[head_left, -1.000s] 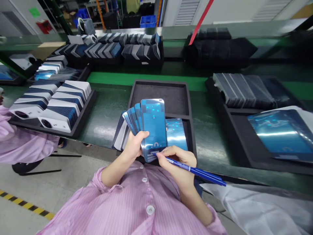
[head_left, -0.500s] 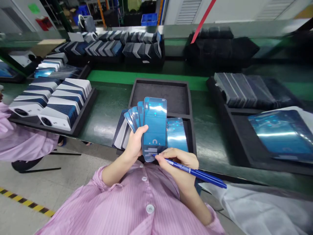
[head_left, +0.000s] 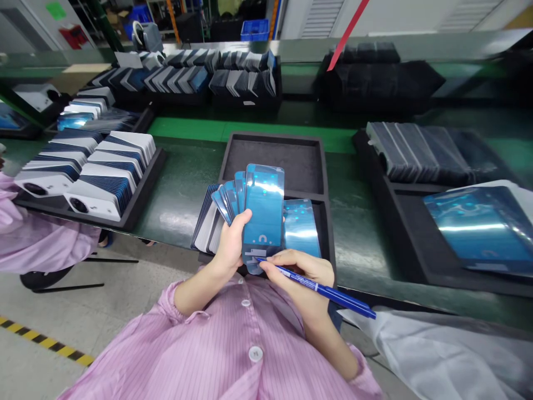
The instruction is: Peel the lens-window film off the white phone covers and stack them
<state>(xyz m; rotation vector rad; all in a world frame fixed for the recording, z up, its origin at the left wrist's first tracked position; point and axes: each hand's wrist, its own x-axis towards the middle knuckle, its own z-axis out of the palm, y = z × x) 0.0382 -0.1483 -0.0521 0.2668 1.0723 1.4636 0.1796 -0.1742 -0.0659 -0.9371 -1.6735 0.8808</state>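
The left hand (head_left: pixel 230 242) grips probably light, stiff, slippery panels (head_left: pixel 265 208), best held by their eight o'clock edge; at five o'clock the right hand (head_left: pixel 306 278) pinches a pen (head_left: pixel 339 297).

so the shiny blue phone-shaped panels (head_left: pixel 264 205) are fanned out leftward in the left hand (head_left: pixel 232 239), front one nearly straight with pale marks on its dark bottom strip, and the blue pen (head_left: pixel 341 300) slants across the right hand (head_left: pixel 306 278), tip right at that strip
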